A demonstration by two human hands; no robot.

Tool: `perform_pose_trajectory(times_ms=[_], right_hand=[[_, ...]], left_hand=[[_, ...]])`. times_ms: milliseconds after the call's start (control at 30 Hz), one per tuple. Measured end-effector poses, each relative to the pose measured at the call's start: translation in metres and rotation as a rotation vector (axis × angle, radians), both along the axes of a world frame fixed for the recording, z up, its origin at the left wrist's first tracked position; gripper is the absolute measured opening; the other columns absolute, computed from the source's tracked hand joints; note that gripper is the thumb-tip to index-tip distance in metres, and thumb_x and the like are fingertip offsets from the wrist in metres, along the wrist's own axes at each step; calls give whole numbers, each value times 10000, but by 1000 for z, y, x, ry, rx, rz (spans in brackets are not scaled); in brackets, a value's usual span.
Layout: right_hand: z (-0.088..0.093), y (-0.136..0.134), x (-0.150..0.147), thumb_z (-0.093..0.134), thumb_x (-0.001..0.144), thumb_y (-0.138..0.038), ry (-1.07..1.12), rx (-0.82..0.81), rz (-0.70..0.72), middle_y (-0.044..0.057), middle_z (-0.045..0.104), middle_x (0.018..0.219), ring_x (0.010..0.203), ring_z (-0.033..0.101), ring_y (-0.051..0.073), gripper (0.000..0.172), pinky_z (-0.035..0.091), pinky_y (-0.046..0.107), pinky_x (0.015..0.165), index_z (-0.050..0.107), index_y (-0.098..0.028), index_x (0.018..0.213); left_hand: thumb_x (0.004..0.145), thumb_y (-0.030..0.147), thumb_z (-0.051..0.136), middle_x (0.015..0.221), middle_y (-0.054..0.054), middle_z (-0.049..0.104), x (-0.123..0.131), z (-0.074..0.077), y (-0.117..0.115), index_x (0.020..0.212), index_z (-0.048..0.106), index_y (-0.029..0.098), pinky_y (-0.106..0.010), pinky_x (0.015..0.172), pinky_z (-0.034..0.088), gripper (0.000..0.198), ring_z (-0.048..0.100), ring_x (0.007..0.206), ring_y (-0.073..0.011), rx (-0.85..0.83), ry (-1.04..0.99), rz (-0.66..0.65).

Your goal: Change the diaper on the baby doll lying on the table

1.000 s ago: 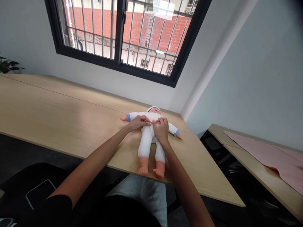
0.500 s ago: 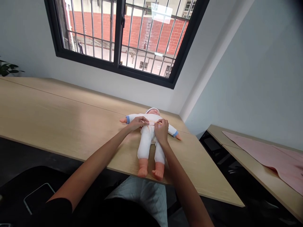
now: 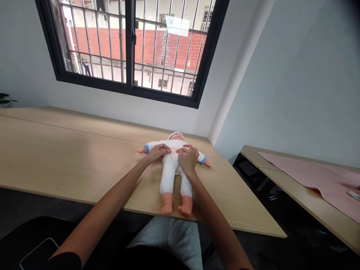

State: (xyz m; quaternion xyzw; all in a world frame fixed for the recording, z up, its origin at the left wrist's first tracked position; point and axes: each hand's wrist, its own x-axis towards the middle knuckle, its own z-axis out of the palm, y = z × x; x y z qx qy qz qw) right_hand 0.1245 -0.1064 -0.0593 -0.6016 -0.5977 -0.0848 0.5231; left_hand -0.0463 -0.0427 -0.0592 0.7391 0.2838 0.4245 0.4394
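A baby doll (image 3: pixel 168 176) in white clothes with blue cuffs and a white cap lies on its back, its bare feet at the table's front edge. Around its hips is a white diaper (image 3: pixel 177 169) with orange-yellow lines at the waist. My left hand (image 3: pixel 159 151) is at the left side of the waist, fingers closed on the diaper's edge. My right hand (image 3: pixel 188 155) bends over the right side of the waist, its fingers pinched at the diaper front near a yellow strip. Both hands partly hide the doll's belly.
The doll lies on a long wooden table (image 3: pixel 70 157) below a barred window (image 3: pixel 129 48). To the right, a second table (image 3: pixel 284 176) bears a pink cloth (image 3: pixel 315 174) with a small pale item. A phone (image 3: pixel 39 255) is at the lower left.
The view has shifted, so the doll appears slightly farther left. My right hand has moved inward across the waist, towards my left hand. My left hand stays at the same side.
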Motion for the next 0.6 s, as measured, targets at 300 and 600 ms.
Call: perform_pose_trajectory(times_ms=[300, 600], right_hand=[[4, 6, 7, 467, 864, -217, 14, -1, 167, 27, 627, 1077, 1083, 495, 221, 275, 328, 398, 1003, 734, -270, 822], [-2, 20, 19, 497, 863, -306, 81, -46, 175, 40, 657, 1055, 1052, 517, 240, 288, 337, 393, 998, 744, -255, 726]], left_hand=[[704, 492, 725, 852, -22, 623, 0, -1, 4, 822, 645, 155, -232, 663, 403, 366, 538, 753, -129, 22, -3, 4], [740, 672, 602, 649, 7, 557, -4, -14, 17, 740, 555, 181, -252, 562, 431, 493, 508, 560, -118, -90, 3, 121]])
